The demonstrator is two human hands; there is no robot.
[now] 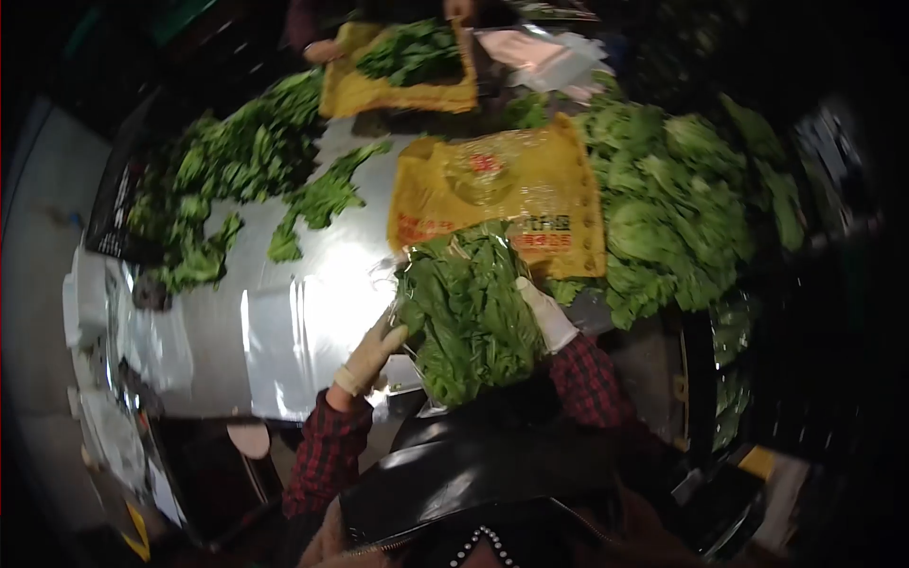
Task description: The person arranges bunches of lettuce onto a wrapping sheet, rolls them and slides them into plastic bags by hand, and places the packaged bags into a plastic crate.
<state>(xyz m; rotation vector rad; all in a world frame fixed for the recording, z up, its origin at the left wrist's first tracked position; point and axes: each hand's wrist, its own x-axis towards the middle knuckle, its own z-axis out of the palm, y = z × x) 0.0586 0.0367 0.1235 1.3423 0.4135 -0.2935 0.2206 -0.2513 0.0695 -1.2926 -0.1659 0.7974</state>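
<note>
Between my two gloved hands is a clear plastic bag of leafy greens (469,317), close to my body at the table's near edge. My left hand (371,360) grips the bag's left side, with the thumb over the plastic. On the bag's right side lies my right hand (546,315), in a pale glove, its fingers partly hidden behind the bag. Just beyond the bag, a yellow printed sack (497,194) lies on the metal table (256,232), partly covered by the bag's top.
Loose greens (246,142) lie at the left, and a large heap of lettuce (663,208) at the right. Clear plastic bags (275,350) rest at the near left. Across the table, a co-worker's hands (324,51) hold another yellow sack (398,97) with greens on it.
</note>
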